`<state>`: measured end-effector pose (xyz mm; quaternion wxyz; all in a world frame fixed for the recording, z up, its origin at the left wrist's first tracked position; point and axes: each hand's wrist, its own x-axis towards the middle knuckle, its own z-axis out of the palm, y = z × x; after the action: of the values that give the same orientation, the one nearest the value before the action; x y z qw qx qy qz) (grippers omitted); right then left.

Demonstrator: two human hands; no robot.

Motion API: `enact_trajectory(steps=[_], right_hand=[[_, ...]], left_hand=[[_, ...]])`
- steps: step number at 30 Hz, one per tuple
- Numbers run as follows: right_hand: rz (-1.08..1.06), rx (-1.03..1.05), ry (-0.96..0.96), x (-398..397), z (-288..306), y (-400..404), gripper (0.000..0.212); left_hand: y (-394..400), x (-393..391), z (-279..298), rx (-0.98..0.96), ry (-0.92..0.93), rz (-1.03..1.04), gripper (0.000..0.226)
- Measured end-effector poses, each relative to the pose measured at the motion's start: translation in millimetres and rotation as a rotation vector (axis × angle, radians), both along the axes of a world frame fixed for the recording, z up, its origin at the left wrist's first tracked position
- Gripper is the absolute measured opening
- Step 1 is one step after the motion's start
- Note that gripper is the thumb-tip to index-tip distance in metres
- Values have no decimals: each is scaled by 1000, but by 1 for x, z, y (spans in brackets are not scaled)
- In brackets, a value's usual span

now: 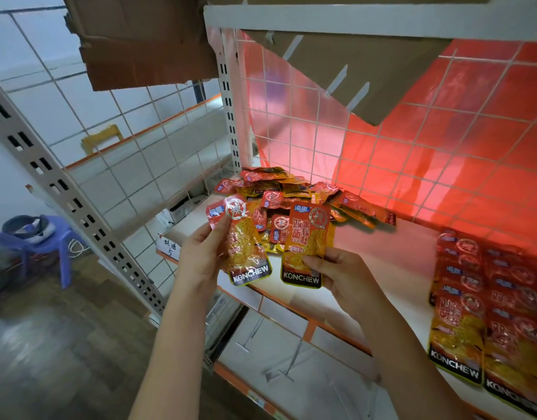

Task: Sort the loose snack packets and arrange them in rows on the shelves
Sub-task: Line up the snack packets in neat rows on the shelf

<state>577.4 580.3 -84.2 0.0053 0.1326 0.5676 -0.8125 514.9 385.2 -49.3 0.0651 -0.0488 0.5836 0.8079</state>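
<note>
My left hand (pixel 202 256) grips a red and yellow KONCHEW snack packet (pixel 246 247) by its left edge, held upright above the shelf's front. My right hand (pixel 340 275) pinches a second such packet (pixel 305 247) at its lower right corner. Behind both lies a loose heap of the same packets (pixel 297 195) in the shelf's back left corner. At the right, two overlapping rows of packets (pixel 488 301) lie flat on the white shelf (pixel 379 256).
A white wire grid (pixel 412 147) with a red plastic sheet behind it backs the shelf. Cardboard (pixel 146 40) hangs overhead. A lower shelf (pixel 291 359) holds metal hooks. A slanted slotted upright (pixel 64 192) and a blue stool (pixel 49 234) stand at the left.
</note>
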Motion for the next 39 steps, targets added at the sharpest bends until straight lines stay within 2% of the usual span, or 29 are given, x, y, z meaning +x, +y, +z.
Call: enact_trajectory(steps=[5, 13, 16, 20, 23, 25, 33, 39], right_hand=[[79, 165, -80, 21, -6, 17, 14], [-74, 166, -97, 56, -10, 36, 10], [-176, 188, -107, 70, -9, 40, 12], [-397, 289, -102, 95, -5, 45, 29], [-570, 262, -85, 127, -4, 50, 25], [-666, 216, -105, 151, -4, 52, 14], [-1034, 169, -159, 263, 9, 66, 13], [-1217, 196, -263, 361, 4, 98, 15]], left_hand=[[18, 5, -2, -86, -28, -42, 17], [52, 9, -10, -215, 26, -229, 12], [72, 5, -10, -180, 27, -351, 14], [107, 6, -10, -172, 23, -546, 10], [136, 18, -12, -164, 25, -712, 6], [158, 32, -13, -162, 47, -813, 8], [246, 138, -9, -128, 45, -1146, 6], [302, 233, -5, -169, 34, -1256, 8]])
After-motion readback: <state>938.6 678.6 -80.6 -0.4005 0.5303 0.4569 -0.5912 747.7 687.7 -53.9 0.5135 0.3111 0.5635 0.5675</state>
